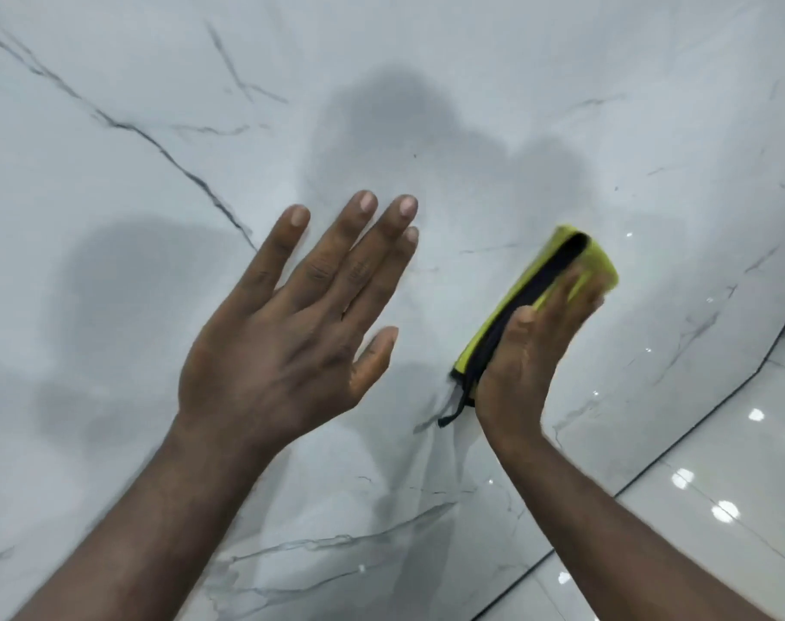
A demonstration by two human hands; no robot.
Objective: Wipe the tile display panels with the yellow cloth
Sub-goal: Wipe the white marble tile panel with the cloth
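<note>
Pressed flat-fingered by the right hand [530,351], the folded yellow cloth with black edging [599,262] lies on the glossy white, grey-veined tile panel [426,82] toward three o'clock, likely mid-wipe, while the left hand [292,320], at its nine o'clock, spreads empty fingers, probably bracing.

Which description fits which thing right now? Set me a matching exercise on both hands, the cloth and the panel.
Things:
1. left hand
2. right hand
3. yellow cloth
4. tile panel

States:
a. white with dark grey veins
b. fingers spread, holding nothing
c. folded, black-edged, under a palm
d. pressing flat on the cloth

Pairs: 1-b, 2-d, 3-c, 4-a.
</note>
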